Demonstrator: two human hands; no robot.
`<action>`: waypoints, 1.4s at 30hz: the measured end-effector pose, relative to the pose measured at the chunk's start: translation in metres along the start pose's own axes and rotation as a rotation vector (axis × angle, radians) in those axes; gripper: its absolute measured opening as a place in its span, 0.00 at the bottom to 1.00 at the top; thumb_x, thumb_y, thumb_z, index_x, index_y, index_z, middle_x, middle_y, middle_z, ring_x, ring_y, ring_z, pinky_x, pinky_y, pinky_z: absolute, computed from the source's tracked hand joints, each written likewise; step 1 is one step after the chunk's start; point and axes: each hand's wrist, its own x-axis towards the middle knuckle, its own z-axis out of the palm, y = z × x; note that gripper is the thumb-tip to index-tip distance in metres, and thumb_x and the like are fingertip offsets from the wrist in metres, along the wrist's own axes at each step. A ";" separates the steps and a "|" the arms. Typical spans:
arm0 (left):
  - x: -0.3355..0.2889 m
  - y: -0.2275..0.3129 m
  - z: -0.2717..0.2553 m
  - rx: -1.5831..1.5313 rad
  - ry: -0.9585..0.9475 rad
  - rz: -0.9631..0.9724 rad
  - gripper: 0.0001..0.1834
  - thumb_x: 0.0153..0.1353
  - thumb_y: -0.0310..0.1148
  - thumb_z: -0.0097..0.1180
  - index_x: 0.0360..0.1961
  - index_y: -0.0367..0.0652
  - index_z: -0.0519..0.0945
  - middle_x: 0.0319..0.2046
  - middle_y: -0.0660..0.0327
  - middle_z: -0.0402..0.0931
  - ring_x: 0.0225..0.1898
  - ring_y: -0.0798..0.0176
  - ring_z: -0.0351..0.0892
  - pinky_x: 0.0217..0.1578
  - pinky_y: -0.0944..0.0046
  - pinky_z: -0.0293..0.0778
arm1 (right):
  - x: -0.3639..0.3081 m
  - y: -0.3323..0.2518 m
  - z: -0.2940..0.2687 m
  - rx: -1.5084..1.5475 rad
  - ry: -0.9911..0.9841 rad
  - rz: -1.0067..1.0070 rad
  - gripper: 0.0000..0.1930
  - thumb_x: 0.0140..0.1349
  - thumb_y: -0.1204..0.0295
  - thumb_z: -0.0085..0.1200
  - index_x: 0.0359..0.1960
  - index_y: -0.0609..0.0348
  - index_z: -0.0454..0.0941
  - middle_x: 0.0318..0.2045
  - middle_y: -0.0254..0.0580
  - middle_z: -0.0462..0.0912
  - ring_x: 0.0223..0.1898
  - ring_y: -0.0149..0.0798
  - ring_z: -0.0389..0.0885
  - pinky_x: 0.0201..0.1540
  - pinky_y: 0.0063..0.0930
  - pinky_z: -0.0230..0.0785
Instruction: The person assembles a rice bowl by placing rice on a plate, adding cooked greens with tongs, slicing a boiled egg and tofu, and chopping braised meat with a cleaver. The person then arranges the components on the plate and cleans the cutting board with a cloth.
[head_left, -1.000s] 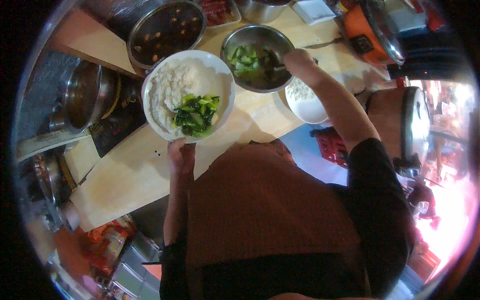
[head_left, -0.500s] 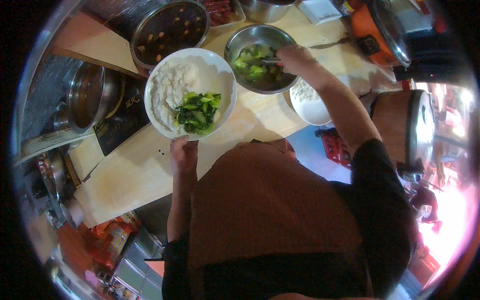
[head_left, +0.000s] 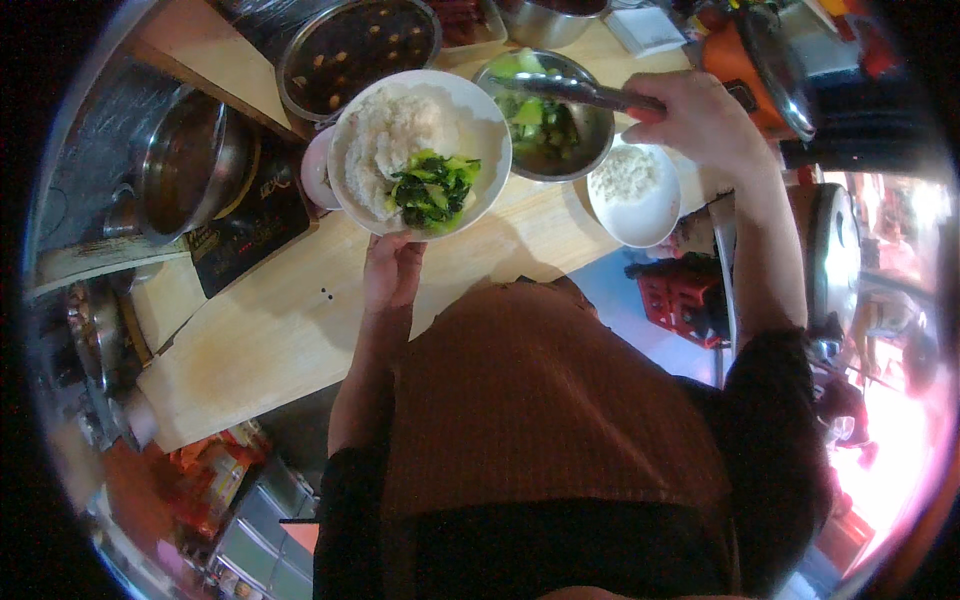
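Observation:
My left hand [head_left: 393,270] grips the near rim of a white plate [head_left: 487,185], fingers partly hidden beneath it. On the plate lie white rice [head_left: 385,140] and a heap of dark green leafy vegetables [head_left: 437,188]. My right hand [head_left: 700,118] is closed round the dark handle of metal tongs [head_left: 580,92]. A piece of pale green vegetable [head_left: 515,66] shows at the tongs' far end, above a steel bowl [head_left: 603,150]. More greens [head_left: 545,125] sit in liquid inside that bowl.
A smaller white bowl of rice [head_left: 637,228] stands right of the steel bowl. Behind the plate is a pot of dark broth [head_left: 355,60]. An orange cooker [head_left: 735,60] is at the far right, a steel pot [head_left: 180,170] on a black cooktop [head_left: 250,225] at left.
My right hand has risen from the steel bowl and moved right, bringing the tongs into fuller view with greens at their end. The plate has shifted right and slightly away.

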 end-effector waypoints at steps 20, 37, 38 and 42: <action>-0.046 0.020 0.010 -0.003 0.048 0.040 0.33 0.53 0.23 0.52 0.63 0.38 0.64 0.60 0.56 0.70 0.61 0.56 0.70 0.64 0.53 0.67 | -0.014 -0.080 0.034 -0.059 -0.044 -0.061 0.14 0.50 0.67 0.64 0.38 0.54 0.78 0.33 0.47 0.83 0.40 0.52 0.82 0.43 0.45 0.75; -0.088 0.048 -0.040 0.028 0.136 0.162 0.35 0.53 0.26 0.57 0.64 0.41 0.65 0.58 0.58 0.72 0.59 0.56 0.72 0.61 0.52 0.68 | -0.001 0.009 0.108 -0.234 0.049 0.342 0.24 0.47 0.56 0.65 0.44 0.53 0.78 0.35 0.48 0.83 0.38 0.53 0.83 0.42 0.45 0.74; -0.095 0.046 -0.038 0.034 0.142 0.189 0.35 0.53 0.26 0.57 0.65 0.41 0.65 0.59 0.58 0.72 0.59 0.56 0.72 0.62 0.51 0.67 | 0.007 0.024 0.129 -0.240 0.002 0.331 0.25 0.47 0.55 0.65 0.45 0.53 0.77 0.35 0.49 0.84 0.38 0.53 0.83 0.42 0.46 0.74; -0.112 0.038 -0.031 0.057 0.217 0.239 0.35 0.54 0.27 0.57 0.65 0.41 0.64 0.60 0.58 0.70 0.60 0.55 0.71 0.63 0.50 0.65 | 0.035 0.074 0.180 -0.251 -0.186 0.263 0.23 0.49 0.59 0.63 0.45 0.57 0.78 0.36 0.50 0.84 0.39 0.53 0.84 0.43 0.46 0.77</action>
